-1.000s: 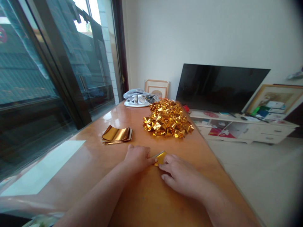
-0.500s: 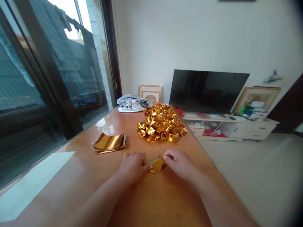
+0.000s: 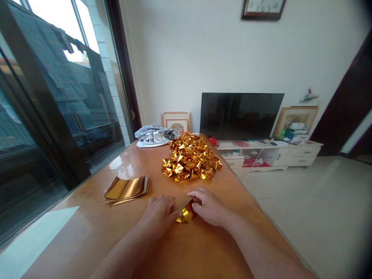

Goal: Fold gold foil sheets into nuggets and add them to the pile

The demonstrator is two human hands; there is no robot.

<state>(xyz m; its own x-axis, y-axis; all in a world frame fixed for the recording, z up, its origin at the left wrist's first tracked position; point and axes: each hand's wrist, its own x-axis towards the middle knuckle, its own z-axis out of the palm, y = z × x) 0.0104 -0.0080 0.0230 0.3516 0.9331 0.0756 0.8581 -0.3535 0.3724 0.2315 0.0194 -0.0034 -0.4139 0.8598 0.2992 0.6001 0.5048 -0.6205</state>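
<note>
Both hands are working one gold foil piece [image 3: 186,214] on the near part of the wooden table [image 3: 95,224]. Left hand [image 3: 158,214] and right hand [image 3: 207,206] are pinching it from either side, fingertips closed on its edges; the piece is sitting between them, touching both. Judged step: mid-fold, shaping the foil. Next move likely calls for a firm crease with steady thumb pressure. Flat gold sheets [image 3: 127,189] are lying to the left; the heap of folded gold pieces [image 3: 190,162] is lying farther off.
</note>
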